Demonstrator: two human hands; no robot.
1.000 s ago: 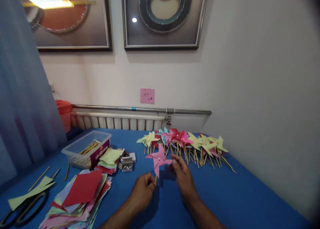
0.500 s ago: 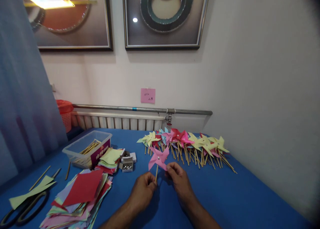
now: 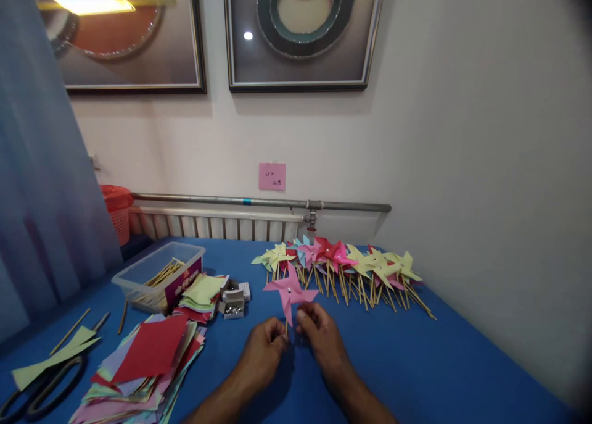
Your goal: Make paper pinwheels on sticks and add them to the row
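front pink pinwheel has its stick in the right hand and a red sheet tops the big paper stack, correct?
Not the right hand: in the head view, the left hand holds the stick of the pink pinwheel. A red sheet does top the big paper stack.

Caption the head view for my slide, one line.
Left hand holds a pink pinwheel by its stick, right hand close by, with more pinwheels lying behind.

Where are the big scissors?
In the head view, the scissors lie at the lower left, partly under pale green paper and left of the big paper stack.
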